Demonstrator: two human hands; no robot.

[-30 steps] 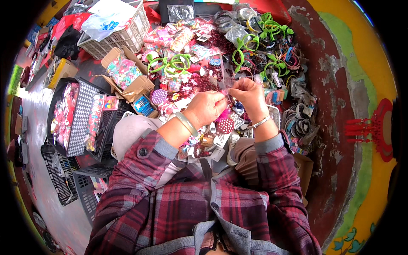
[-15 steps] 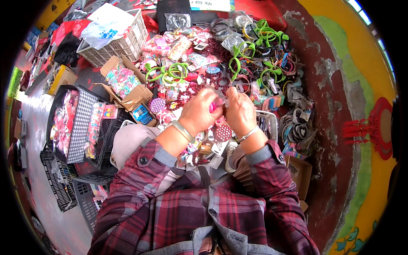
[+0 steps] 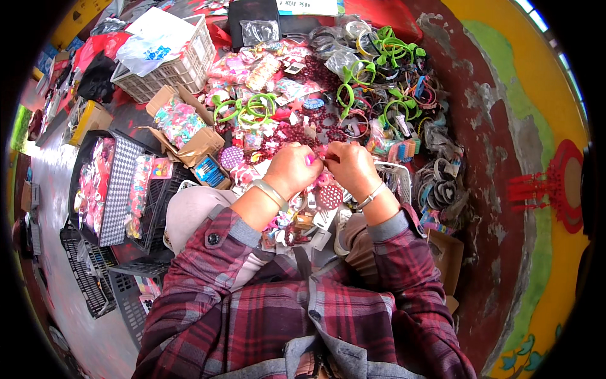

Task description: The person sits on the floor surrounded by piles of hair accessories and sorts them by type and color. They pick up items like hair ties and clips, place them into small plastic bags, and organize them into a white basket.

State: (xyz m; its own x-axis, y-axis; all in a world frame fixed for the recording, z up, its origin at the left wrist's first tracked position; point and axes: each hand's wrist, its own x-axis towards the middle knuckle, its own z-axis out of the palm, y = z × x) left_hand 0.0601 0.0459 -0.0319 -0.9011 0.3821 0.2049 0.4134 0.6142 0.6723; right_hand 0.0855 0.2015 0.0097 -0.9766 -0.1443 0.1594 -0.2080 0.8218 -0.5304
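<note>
Both hands meet close together over a heap of small goods. My left hand (image 3: 290, 170) is closed, and a small bright pink item (image 3: 310, 159) shows between its fingers; its kind is not clear. Fingertips of my right hand (image 3: 352, 167) are pinched just beside it, and what they hold is hidden. Below the hands lie a dark red polka-dotted round piece (image 3: 330, 196) and white cards (image 3: 320, 239). Beyond the fingers are dark red beads (image 3: 297, 134) and green headbands (image 3: 257, 110).
At the left stand an open carton of colourful packets (image 3: 178, 124), a houndstooth-sided bin (image 3: 117, 189) and black crates (image 3: 126, 297). A grey-white plastic crate (image 3: 180, 69) is behind them. Hair hoops (image 3: 435, 189) and a white basket (image 3: 404, 180) lie at right, near the peeling wall (image 3: 489, 164).
My right hand has turned and bent further at the fingers, its knuckles now slightly lower. Clear film seen between the hands is no longer distinct. The left hand is slightly lower.
</note>
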